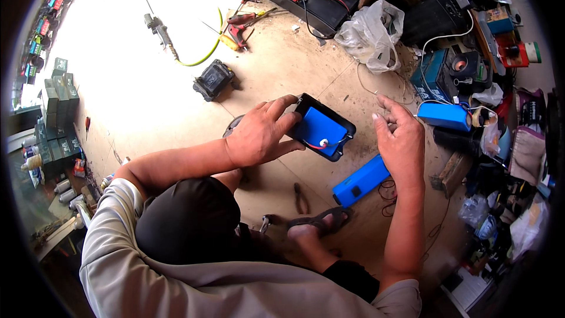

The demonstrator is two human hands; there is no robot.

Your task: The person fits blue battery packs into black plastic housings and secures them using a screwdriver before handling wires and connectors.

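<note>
My left hand (265,132) grips the left edge of a black plastic case (305,103), fingers at its upper corner and thumb below. Inside the tilted case lies a blue-wrapped battery pack (322,126). A red wire and a small white connector (323,142) show at its lower end. To the right of the case, my right hand (401,141) is raised with its fingers loosely bent and the thumb apart; I see nothing held in it. Beneath that forearm a longer blue battery pack (360,181) lies on the floor, dark wire beside it.
Pliers (301,199) lie near my sandalled foot (321,221). Farther off are a black plastic housing (214,80), red-handled cutters (236,29) and a yellow-green cable (200,62). A plastic bag (372,32) and another blue pack (442,116) stand among the clutter at right. Boxes (59,100) are stacked at left.
</note>
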